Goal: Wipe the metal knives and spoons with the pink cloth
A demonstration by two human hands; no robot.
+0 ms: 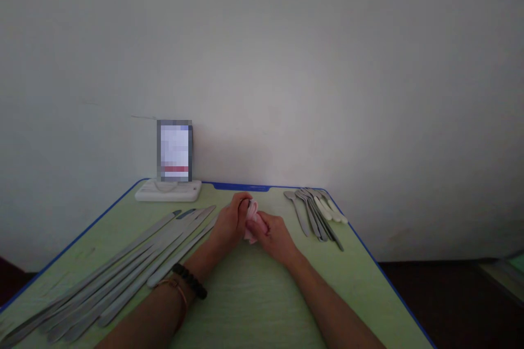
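Both my hands meet at the middle of the green table (pixel 245 294). My left hand (pixel 231 222) is closed around something I cannot make out, pressed against a pink cloth (pixel 252 221). My right hand (pixel 275 236) is closed on that pink cloth from the right. A row of several long metal knives (pixel 123 272) lies on the table to the left of my left arm. A bunch of several metal spoons (pixel 313 212) lies to the right, near the far right corner.
A phone (pixel 174 150) stands upright on a white stand (pixel 167 191) at the far left edge, against a plain white wall. The table has a blue rim (pixel 241 186). Dark floor shows to the right of the table.
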